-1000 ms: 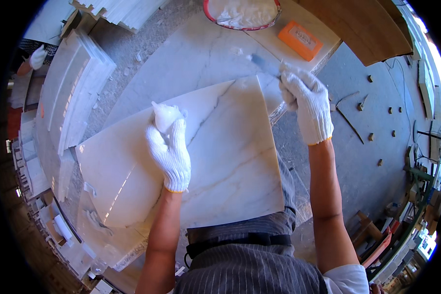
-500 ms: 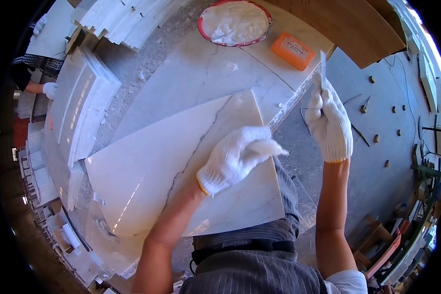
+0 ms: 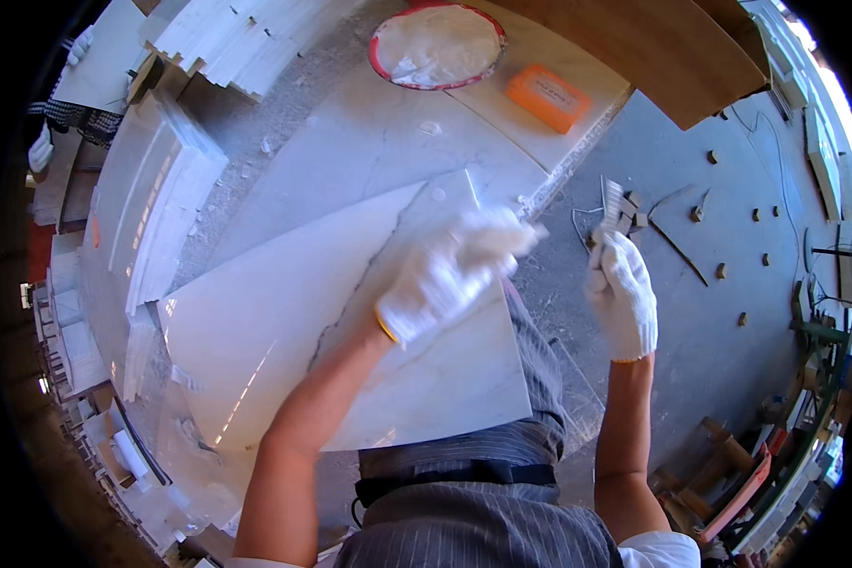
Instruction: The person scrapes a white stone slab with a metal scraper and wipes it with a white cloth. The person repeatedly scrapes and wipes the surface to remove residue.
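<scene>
The glossy grey-veined marble tile (image 3: 284, 341) lay flat, tilted like a diamond over bigger slabs, with the left hand (image 3: 450, 275) in a knit white glove blurred over its top corner, so I couldn't tell its grip. That hand had slid further right since half a second earlier, while the right hand (image 3: 623, 293) had dropped lower, fist wrapped round a thin metal scraper (image 3: 612, 201). Behind sat a red-rimmed basin (image 3: 437, 44) and an orange sponge block (image 3: 548, 97).
</scene>
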`<action>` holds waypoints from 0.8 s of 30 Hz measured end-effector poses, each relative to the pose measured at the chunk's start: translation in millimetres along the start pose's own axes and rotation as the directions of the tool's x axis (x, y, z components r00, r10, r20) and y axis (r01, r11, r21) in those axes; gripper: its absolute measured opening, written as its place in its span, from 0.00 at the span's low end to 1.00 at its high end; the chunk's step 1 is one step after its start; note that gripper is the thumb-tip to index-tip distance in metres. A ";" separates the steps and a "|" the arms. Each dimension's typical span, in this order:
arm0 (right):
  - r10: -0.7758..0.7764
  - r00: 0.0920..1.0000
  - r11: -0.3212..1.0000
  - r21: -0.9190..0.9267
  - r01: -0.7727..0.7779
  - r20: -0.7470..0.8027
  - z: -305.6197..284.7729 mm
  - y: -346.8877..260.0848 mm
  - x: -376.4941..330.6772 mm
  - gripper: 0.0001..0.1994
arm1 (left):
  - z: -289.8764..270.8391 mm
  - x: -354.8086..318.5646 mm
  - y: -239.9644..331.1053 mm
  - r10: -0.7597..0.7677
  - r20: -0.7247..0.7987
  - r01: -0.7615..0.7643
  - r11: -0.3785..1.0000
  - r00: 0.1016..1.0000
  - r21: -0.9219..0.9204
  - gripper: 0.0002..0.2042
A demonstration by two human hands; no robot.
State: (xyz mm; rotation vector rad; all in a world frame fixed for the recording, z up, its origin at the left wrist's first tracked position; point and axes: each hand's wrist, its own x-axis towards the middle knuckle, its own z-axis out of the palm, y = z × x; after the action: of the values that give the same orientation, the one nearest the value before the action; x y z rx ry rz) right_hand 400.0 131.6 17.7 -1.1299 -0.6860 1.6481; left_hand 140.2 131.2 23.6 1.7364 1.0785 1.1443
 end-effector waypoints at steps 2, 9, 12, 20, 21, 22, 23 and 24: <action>0.049 0.997 0.979 -0.195 -0.058 -0.053 28.9 -12.0 -1.6 0.18 | -28.5 8.1 -21.5 -0.434 -0.312 0.482 0.871 0.845 0.094 0.17; -0.304 0.905 0.607 -0.671 0.425 0.298 90.6 12.5 43.3 0.15 | -74.6 -25.7 -33.5 -0.240 -0.743 0.137 0.971 0.624 -0.198 0.18; -0.305 0.847 0.285 -0.807 0.517 0.435 105.7 16.6 57.6 0.15 | -52.6 -67.6 -7.2 -0.235 -0.717 0.302 0.953 0.656 -0.036 0.18; -0.243 0.778 -0.009 -0.803 0.596 0.580 115.4 10.8 65.6 0.15 | -46.5 -80.8 -5.0 -0.252 -0.735 0.252 0.961 0.629 -0.114 0.18; -0.240 0.765 0.004 -0.787 0.616 0.598 115.0 11.5 68.7 0.15 | -46.7 -80.0 -4.4 -0.252 -0.738 0.240 0.963 0.627 -0.125 0.18; -0.237 0.752 0.017 -0.771 0.636 0.615 113.9 13.2 72.4 0.15 | -46.0 -78.4 -2.8 -0.252 -0.740 0.227 0.964 0.624 -0.136 0.18; -0.235 0.738 0.029 -0.754 0.656 0.633 112.9 15.0 74.9 0.16 | -46.1 -77.7 -2.2 -0.251 -0.742 0.214 0.966 0.621 -0.148 0.18; -0.242 0.729 0.034 -0.745 0.666 0.640 112.3 15.8 76.8 0.16 | -46.4 -77.7 -3.1 -0.244 -0.746 0.218 0.966 0.619 -0.135 0.18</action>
State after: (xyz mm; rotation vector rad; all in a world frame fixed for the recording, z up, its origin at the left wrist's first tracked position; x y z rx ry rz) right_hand 285.0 205.9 22.8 -1.1505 -2.3411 0.6080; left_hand 77.3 67.0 12.3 1.0010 1.7079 1.7675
